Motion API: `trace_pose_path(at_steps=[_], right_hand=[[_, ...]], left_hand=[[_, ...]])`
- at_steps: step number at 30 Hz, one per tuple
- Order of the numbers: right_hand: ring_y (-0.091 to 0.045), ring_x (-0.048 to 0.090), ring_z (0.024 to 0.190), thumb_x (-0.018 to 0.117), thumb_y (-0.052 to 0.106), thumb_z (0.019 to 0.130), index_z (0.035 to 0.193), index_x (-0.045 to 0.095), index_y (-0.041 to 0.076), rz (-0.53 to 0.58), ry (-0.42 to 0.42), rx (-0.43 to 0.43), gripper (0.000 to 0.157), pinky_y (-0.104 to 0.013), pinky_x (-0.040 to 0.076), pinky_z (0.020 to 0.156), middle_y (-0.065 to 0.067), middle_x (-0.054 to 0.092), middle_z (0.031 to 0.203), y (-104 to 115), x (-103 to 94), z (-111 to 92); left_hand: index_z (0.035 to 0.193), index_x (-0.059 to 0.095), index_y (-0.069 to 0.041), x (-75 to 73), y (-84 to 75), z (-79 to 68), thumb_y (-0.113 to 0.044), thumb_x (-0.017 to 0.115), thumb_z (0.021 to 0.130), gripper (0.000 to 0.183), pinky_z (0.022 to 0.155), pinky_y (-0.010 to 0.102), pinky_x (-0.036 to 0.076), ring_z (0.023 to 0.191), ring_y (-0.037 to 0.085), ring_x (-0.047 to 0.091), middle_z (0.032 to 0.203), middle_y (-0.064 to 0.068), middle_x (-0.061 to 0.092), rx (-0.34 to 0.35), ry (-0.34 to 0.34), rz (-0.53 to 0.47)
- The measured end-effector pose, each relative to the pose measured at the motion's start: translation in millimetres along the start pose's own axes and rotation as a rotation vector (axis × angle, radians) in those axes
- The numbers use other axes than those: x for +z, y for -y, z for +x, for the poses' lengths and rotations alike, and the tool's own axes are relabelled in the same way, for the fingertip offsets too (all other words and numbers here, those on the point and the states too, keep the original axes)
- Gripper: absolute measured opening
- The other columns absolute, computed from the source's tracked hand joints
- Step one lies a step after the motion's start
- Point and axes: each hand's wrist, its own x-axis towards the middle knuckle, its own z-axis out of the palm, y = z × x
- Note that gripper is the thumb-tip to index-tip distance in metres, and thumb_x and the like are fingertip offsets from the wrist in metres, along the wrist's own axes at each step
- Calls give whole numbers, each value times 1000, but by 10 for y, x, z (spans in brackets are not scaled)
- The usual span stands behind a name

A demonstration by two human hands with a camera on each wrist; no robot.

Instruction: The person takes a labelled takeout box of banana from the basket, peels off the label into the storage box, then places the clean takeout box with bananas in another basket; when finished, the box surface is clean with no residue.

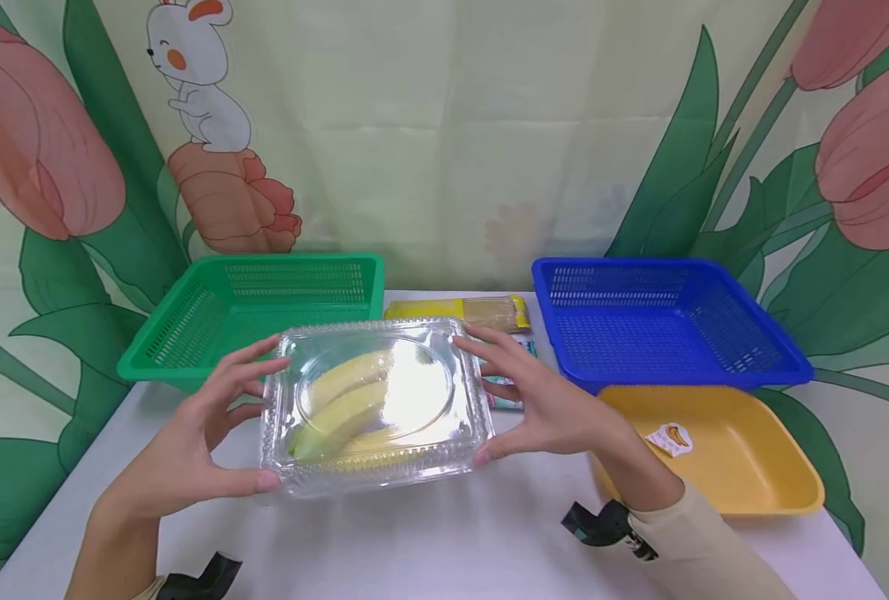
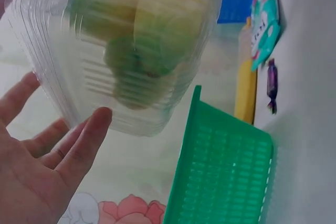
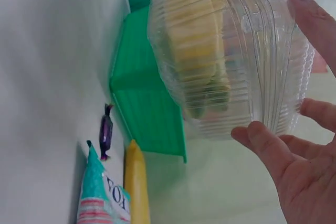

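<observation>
A clear plastic clamshell container (image 1: 481,421) with a lid is held up above the white table, its top tilted toward the head camera. Inside it lie yellow bananas (image 1: 347,412) with greenish ends, partly hidden by glare on the lid. My left hand (image 1: 189,442) grips the container's left side, thumb near the front corner and fingers at the back. At the opposite side my right hand (image 1: 541,400) holds it between thumb and spread fingertips. Both wrist views show the ribbed container wall against the fingertips.
A green basket (image 1: 305,279) stands back left, a blue basket (image 1: 665,379) back right. In front of the blue one sits a yellow tray (image 1: 744,467) with a banana-picture label (image 1: 670,439). Behind the container lie a yellow packet (image 1: 496,312), a teal packet (image 2: 265,22) and a purple wrapped candy (image 2: 272,85).
</observation>
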Motion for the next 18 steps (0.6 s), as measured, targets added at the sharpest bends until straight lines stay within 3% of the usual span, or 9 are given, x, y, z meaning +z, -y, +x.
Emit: trace_pose_path(at_steps=[8,14,18], right_hand=[[-31,45,141,94,23,76,164,26,26,49,-26,-39,111,-34,44,111,4,10,171,-65,53,348],[-32,41,146,94,20,75,164,27,24,87,-65,-79,112,-34,44,111,6,8,172,-161,103,646],[-29,34,151,93,12,76,165,25,23,129,-69,-102,112,-36,41,114,6,7,172,-237,134,842]], left_hand=[[155,29,10,-203,122,66,30,75,64,103,103,22,50,122,26,55,164,24,23,155,-61,-180],[157,26,9,-402,219,189,32,66,74,94,99,25,53,126,25,54,165,22,21,146,-65,-256],[157,27,7,-525,243,249,32,64,76,93,95,23,54,126,24,53,166,20,19,126,-84,-235]])
